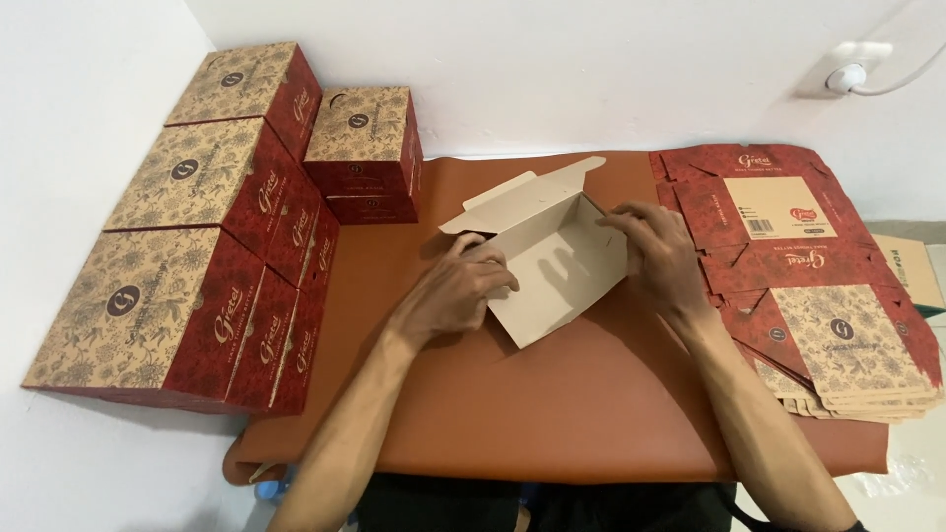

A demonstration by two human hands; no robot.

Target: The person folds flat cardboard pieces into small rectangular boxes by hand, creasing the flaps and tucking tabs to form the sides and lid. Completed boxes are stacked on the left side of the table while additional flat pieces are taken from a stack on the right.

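half-folded box (552, 258) | both hands at side edges | brown mat (552, 414) bare in front

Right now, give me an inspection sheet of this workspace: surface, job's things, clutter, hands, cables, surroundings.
Surface: brown mat, smooth, on a table by white walls.
Job's things: half-folded box, plain inside facing up, flaps open at the far edge.
Clutter: finished boxes stacked at left; flat box blanks piled at right.
Hands: left hand grips the box's left wall; right hand has fingers on its right wall.
Cables: white cable runs from a wall socket, top right.
Surroundings: another carton's edge beyond the blanks; no one else seen.
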